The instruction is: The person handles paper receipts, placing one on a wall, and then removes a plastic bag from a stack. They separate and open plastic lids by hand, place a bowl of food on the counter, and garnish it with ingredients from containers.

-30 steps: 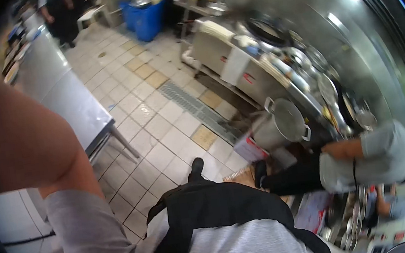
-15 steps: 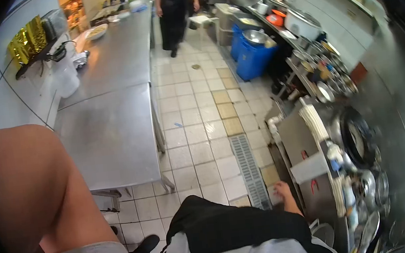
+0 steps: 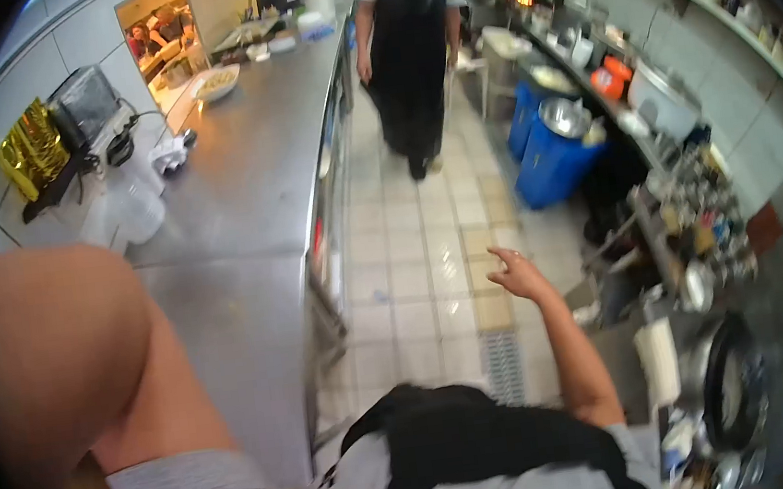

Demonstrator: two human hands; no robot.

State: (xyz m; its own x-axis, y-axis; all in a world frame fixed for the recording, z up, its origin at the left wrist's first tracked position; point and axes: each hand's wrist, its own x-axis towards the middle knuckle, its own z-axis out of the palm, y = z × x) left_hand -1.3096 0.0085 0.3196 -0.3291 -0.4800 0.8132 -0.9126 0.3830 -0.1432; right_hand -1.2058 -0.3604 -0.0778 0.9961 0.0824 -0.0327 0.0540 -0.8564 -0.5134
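My right hand [image 3: 516, 274] reaches out over the tiled floor [image 3: 395, 316], its fingers apart and nothing visible in them. It touches nothing and hangs in the aisle between the steel table and the cooking line. My left arm [image 3: 64, 340] is raised and bent close to the camera, its elbow filling the left side of the view. The left hand itself is out of sight. A black apron [image 3: 491, 436] over a grey shirt covers my body.
A co-worker in a black apron [image 3: 408, 49] stands ahead in the aisle. The steel table [image 3: 221, 187] runs along the left, bearing a plate of food [image 3: 217, 84]. Blue bins [image 3: 551, 163] stand to the right, beside a pot-laden counter and a wok [image 3: 736, 384]. A drain grate [image 3: 502, 367] lies in the floor.
My right hand has risen forward from beside my body into the aisle. The view has moved forward along the table, and the co-worker appears closer. My left arm stays raised.
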